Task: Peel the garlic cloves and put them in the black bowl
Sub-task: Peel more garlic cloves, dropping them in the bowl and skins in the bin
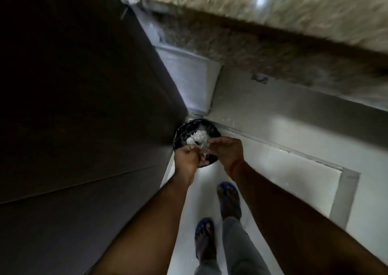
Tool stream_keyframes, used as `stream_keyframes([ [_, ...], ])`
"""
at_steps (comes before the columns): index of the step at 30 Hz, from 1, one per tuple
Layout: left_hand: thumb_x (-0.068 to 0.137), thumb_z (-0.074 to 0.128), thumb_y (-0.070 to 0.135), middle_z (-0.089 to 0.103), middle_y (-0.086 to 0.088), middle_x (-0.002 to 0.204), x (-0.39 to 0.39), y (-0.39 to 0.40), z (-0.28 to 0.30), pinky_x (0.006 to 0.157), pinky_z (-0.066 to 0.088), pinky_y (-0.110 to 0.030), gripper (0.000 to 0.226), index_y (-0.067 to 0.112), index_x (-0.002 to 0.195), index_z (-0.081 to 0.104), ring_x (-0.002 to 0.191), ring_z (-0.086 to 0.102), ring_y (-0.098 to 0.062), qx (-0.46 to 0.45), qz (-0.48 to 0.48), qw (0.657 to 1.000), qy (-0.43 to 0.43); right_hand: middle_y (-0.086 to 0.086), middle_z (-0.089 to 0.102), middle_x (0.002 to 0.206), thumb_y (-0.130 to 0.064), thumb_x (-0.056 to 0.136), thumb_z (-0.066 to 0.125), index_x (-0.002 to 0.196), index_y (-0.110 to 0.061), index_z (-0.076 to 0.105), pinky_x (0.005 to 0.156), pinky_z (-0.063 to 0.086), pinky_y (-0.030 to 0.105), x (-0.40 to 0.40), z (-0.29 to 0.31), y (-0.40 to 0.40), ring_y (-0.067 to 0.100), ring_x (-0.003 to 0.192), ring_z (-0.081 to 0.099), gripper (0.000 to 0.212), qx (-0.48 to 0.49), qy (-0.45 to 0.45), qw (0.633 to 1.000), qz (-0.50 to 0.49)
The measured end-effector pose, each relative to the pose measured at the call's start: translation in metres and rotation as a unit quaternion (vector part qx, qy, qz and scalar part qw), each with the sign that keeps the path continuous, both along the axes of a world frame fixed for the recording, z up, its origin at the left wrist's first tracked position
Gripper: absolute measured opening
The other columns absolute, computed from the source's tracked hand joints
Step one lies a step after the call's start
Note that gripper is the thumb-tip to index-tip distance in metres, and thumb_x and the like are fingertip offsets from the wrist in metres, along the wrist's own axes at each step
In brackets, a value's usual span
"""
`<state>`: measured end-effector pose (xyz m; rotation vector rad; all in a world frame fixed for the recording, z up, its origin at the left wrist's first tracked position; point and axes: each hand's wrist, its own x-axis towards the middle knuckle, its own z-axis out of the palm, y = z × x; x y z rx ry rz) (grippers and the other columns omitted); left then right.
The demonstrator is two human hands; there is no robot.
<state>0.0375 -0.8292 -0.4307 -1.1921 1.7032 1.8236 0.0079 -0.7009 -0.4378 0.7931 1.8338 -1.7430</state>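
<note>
Both forearms reach far toward a dark round container (212, 127) holding pale scraps (197, 139). Left hand (188, 156) curled, right hand (225, 151) relaxed; contents unclear. Shake scraps off directly above it.

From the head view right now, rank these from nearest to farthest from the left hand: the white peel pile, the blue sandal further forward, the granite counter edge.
Measured from the left hand:
1. White peel pile, just above the hand, inside the black container.
2. Blue sandal, lower right on the floor.
3. Granite counter edge, far up across the top.
</note>
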Motion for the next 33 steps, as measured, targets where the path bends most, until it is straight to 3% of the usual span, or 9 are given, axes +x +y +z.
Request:
stream_keyframes([
  [4,0.105,0.041,-0.001,0.069,-0.018,0.085,-0.019,-0.005,-0.07,0.048,0.058,-0.028,0.023,0.0,0.103,0.064,0.064,0.065,-0.023,0.046,0.094,0.99,-0.1,0.002,0.08,0.087,0.011,0.079,0.067,0.084,-0.015,0.083,0.092,0.061,0.037,-0.019,-0.071,-0.022,0.018,0.09,0.076,0.031,0.082,0.018,0.994,0.066],
  [9,0.105,0.034,0.013,0.058,-0.007,0.065,-0.027,-0.008,-0.118,0.045,0.05,-0.024,0.036,0.009,0.08,0.06,0.048,0.048,-0.014,0.115,0.116,0.975,-0.153,0.015,0.074,0.115,0.01,0.094,0.056,0.122,-0.003,0.072,0.082,0.05,0.006,-0.007,-0.11,-0.029,0.017,0.098,0.071,0.034,0.137,0.115,0.928,0.328],
  [13,0.105,0.031,0.027,0.068,-0.014,0.082,-0.025,-0.017,-0.136,0.069,0.053,-0.034,0.04,0.005,0.092,0.062,0.065,0.057,-0.021,0.159,0.196,0.96,-0.121,0.006,0.049,0.153,-0.023,0.099,0.049,0.15,-0.018,0.048,0.115,0.038,0.035,0.002,-0.147,-0.009,0.024,0.145,0.04,0.052,0.324,0.12,0.783,0.517],
  [15,0.105,0.029,0.026,0.067,-0.012,0.094,-0.019,-0.02,-0.142,0.083,0.054,-0.041,0.038,0.009,0.094,0.061,0.08,0.062,-0.023,0.168,0.23,0.951,-0.117,0.01,0.031,0.164,-0.027,0.098,0.049,0.157,-0.016,0.036,0.12,0.031,0.043,-0.002,-0.147,-0.007,0.027,0.154,0.022,0.061,0.36,0.117,0.766,0.52],
  [18,0.102,0.034,0.022,0.056,-0.003,0.075,-0.014,-0.018,-0.136,0.056,0.045,-0.027,0.03,0.016,0.085,0.059,0.057,0.047,-0.015,0.168,0.213,0.952,-0.14,0.005,0.016,0.17,-0.018,0.1,0.048,0.162,-0.019,0.025,0.126,0.019,0.047,0.0,-0.137,-0.016,0.024,0.158,0.013,0.066,0.288,0.247,0.712,0.59],
  [20,0.1,0.039,0.023,0.054,0.0,0.063,-0.014,-0.016,-0.13,0.048,0.04,-0.023,0.032,0.016,0.076,0.059,0.048,0.043,-0.014,0.196,0.198,0.951,-0.132,0.0,0.014,0.171,-0.024,0.102,0.044,0.163,-0.027,0.017,0.124,0.018,0.05,0.002,-0.137,-0.015,0.024,0.157,0.015,0.067,0.295,0.2,0.678,0.643],
  [24,0.104,0.037,0.018,0.075,-0.013,0.089,-0.01,-0.017,-0.128,0.095,0.056,-0.045,0.032,0.004,0.102,0.066,0.077,0.075,-0.022,0.206,0.206,0.952,-0.092,0.014,0.037,0.159,-0.028,0.098,0.051,0.155,-0.017,0.036,0.114,0.037,0.043,-0.014,-0.131,0.001,0.034,0.14,0.044,0.061,0.37,0.066,0.78,0.5],
  [28,0.105,0.044,0.018,0.065,-0.007,0.077,-0.008,-0.014,-0.108,0.078,0.059,-0.04,0.024,0.007,0.099,0.064,0.065,0.059,-0.018,0.204,0.15,0.963,-0.088,0.007,0.035,0.164,-0.037,0.097,0.056,0.157,-0.018,0.038,0.117,0.036,0.048,-0.017,-0.104,-0.003,0.03,0.153,0.027,0.065,0.299,0.21,0.784,0.502],
  [33,0.093,0.06,-0.013,0.076,-0.023,0.095,-0.011,0.0,-0.07,0.06,0.064,-0.036,0.017,-0.007,0.105,0.071,0.072,0.076,-0.026,0.121,0.137,0.982,-0.049,0.001,0.058,0.144,-0.068,0.069,0.068,0.15,-0.031,0.045,0.105,0.05,0.043,-0.012,-0.076,0.0,0.027,0.128,0.056,0.092,0.226,0.076,0.909,0.341],
])
